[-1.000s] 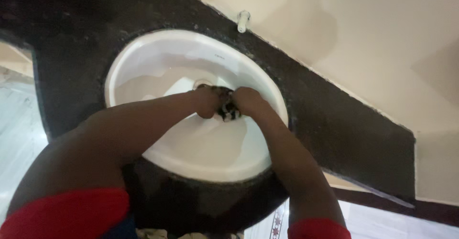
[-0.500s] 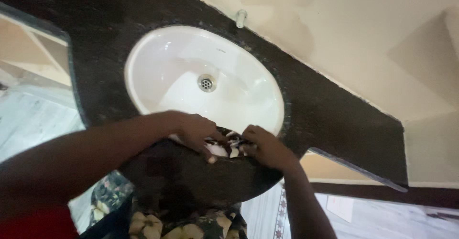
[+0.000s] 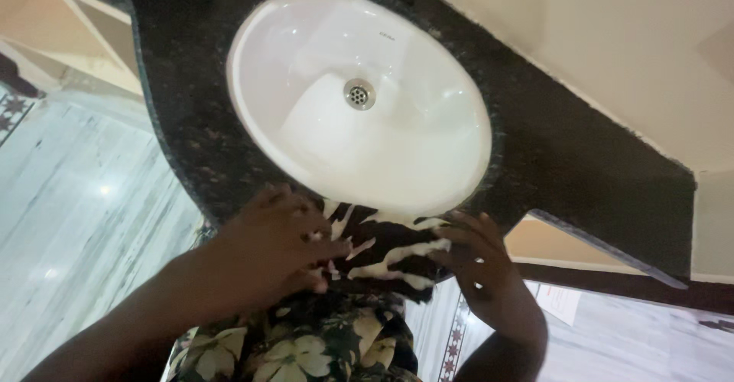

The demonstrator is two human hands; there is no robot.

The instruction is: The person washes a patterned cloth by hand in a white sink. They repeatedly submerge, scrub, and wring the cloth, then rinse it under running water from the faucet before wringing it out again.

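I hold a black-and-white patterned cloth (image 3: 382, 252) between both my hands at the lower centre of the frame, just below the near rim of the white oval sink (image 3: 428, 168). My left hand (image 3: 279, 248) sits at the left of the cloth, fingers curled and closed on its edge. My right hand (image 3: 482, 263) is on the right side, its fingers bent and pinching the other end, so the cloth stretches between the two. The cloth lies against the front edge of the dark speckled countertop (image 3: 581, 152), which runs from the upper left to the right of the frame around the sink. The metal drain (image 3: 358, 93) shows in the middle of the basin, up in the centre of the frame. Below my hands, at the bottom centre, is my floral-print garment (image 3: 306, 347). Pale marbled floor (image 3: 84, 221) fills the left side, and a cream wall (image 3: 612, 38) the upper right.
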